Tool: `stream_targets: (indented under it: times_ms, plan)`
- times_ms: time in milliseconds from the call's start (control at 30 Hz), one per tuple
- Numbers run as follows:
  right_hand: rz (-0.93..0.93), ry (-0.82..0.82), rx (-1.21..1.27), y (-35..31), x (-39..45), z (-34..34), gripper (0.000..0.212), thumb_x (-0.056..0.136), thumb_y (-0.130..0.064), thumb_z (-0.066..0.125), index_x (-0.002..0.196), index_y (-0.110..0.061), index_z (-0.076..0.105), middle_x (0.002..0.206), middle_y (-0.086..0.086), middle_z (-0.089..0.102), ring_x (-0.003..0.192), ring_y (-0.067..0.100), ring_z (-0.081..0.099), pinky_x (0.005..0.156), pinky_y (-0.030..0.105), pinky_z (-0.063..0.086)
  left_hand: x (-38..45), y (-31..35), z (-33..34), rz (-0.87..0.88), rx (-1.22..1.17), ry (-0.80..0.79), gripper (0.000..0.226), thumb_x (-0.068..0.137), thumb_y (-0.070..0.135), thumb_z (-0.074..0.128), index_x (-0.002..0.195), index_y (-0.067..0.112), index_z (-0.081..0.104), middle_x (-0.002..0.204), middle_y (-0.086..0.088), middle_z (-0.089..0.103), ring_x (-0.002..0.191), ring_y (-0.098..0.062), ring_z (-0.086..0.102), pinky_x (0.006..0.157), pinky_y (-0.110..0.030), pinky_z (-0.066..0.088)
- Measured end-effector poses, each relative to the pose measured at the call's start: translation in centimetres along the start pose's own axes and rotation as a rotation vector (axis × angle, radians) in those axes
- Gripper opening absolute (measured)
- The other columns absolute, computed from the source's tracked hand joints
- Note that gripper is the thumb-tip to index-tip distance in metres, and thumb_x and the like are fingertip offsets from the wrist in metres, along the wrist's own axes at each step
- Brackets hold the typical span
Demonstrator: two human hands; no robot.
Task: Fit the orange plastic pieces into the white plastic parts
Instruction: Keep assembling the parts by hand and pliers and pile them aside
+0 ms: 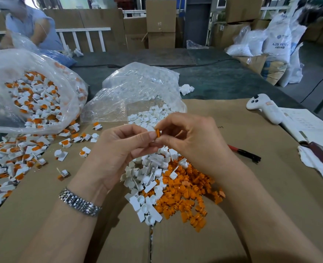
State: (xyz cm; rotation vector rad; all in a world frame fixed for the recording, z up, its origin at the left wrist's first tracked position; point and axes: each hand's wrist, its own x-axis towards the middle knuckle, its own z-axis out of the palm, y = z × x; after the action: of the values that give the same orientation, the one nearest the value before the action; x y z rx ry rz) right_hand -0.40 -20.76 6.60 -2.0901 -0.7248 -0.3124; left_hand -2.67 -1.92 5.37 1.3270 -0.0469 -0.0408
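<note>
Two heaps lie on our cardboard sheet [233, 168]: white plastic parts [149, 179] and, right of them, orange plastic pieces [185, 194]. Above these heaps, our left hand [119, 149] and right hand [193, 141] together pinch one orange piece [158, 133]. We judge we're mid-fitting; next it needs pressing into a white part, hidden here.

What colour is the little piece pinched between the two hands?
Orange. The little piece shows best in the head view, pinched between the left hand and right hand.

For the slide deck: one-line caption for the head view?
Both hands, left hand and right hand, pinch one orange piece above mixed loose white parts and orange pieces on cardboard.
</note>
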Motion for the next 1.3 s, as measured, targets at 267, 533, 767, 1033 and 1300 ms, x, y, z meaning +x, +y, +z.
stream_targets:
  times_ms: [267,533,767,1033,1300]
  plan:
    - [0.2,-0.079,-0.002,1.0,0.4,-1.9,0.035,0.084,-0.04,0.077,0.115,-0.028,0.069,0.095,-0.012,0.07,0.088,0.002,0.067,0.084,0.022,0.058,0.1,0.0,-0.2,0.043,0.035,0.026,0.023,0.066,0.027,0.086,0.079,0.009,0.08,0.095,-0.013,0.079,0.091,-0.022,0.077,0.077,-0.023,0.059]
    - [0.761,-0.302,-0.541,6.6,-0.3,-4.3,0.042,0.083,-0.052,0.075,0.091,-0.011,0.065,0.09,0.011,0.066,0.085,0.027,0.064,0.072,0.039,0.049,0.3,-0.1,-0.7,0.04,-0.002,0.037,0.032,0.065,0.03,0.087,0.088,0.008,0.08,0.096,-0.009,0.077,0.092,-0.018,0.074,0.071,-0.02,0.058]
    - [0.708,-0.22,-0.437,5.1,-0.2,-4.4,0.025,0.09,-0.042,0.065,0.087,-0.018,0.065,0.079,0.008,0.067,0.074,0.026,0.065,0.065,0.039,0.051,0.4,-0.1,-0.7,0.036,0.01,0.057,0.025,0.061,0.033,0.088,0.08,0.017,0.081,0.092,-0.004,0.076,0.089,-0.013,0.072,0.065,-0.017,0.055]
    - [0.591,-0.329,0.198,-0.6,-0.4,-5.1,0.018,0.099,-0.017,0.056,0.104,-0.006,0.07,0.089,0.012,0.075,0.076,0.025,0.074,0.078,0.039,0.06,0.3,-0.1,-0.6,0.072,-0.006,0.06,0.009,0.077,0.03,0.082,0.076,0.023,0.077,0.081,0.001,0.07,0.076,-0.011,0.064,0.067,-0.021,0.049]
    - [0.54,-0.475,0.08,-2.9,-0.8,-2.6,0.033,0.102,-0.034,0.051,0.095,-0.007,0.069,0.087,0.005,0.076,0.091,0.031,0.071,0.09,0.057,0.054,0.2,-0.2,-0.1,0.103,0.059,0.052,0.014,0.079,0.03,0.08,0.076,0.019,0.071,0.066,-0.003,0.066,0.057,-0.012,0.06,0.059,-0.022,0.044]
